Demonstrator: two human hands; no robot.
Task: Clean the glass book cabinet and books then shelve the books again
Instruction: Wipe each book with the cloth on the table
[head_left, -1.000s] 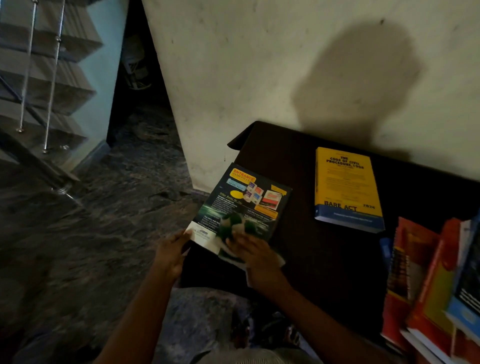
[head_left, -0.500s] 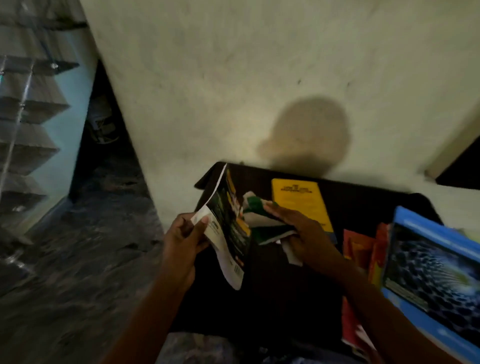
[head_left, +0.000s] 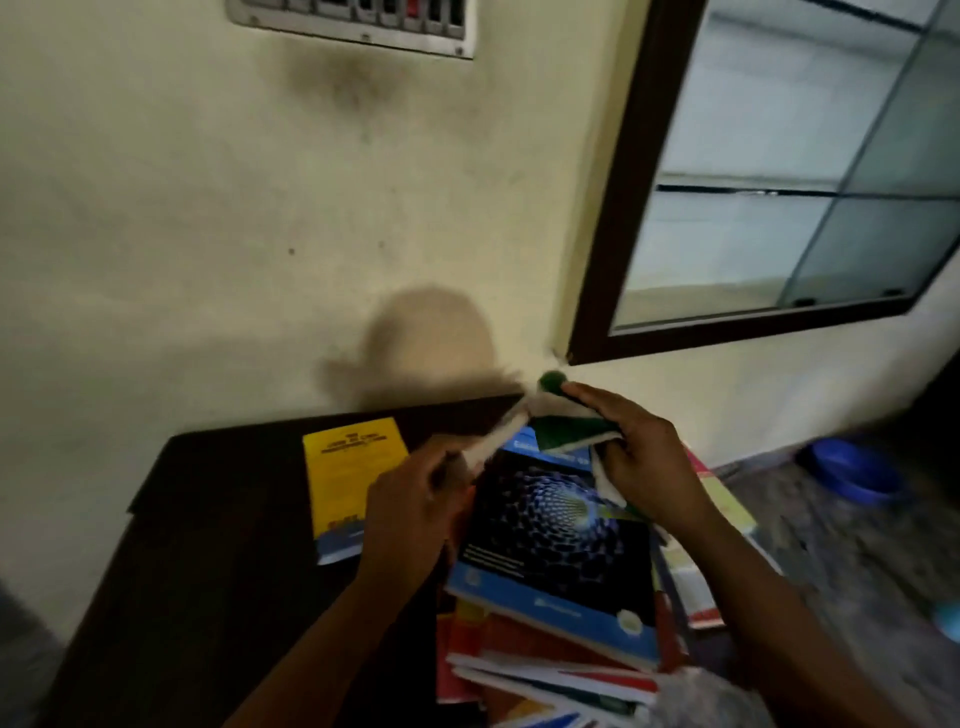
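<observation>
Though blurred, book (head_left: 494, 440) in left hand (head_left: 410, 514), cloth (head_left: 571, 435) in right hand (head_left: 647, 460).

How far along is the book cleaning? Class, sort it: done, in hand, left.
Done, probably: the yellow book lies apart on the table. In hand: the left hand grips a thin book while the right hand holds a green cloth at it. Left: the pile under the blue book, then shelving in the glass cabinet.

Dim indoor light; head shadow on wall (head_left: 431, 343); motion blur over hands, edges bowed.
</observation>
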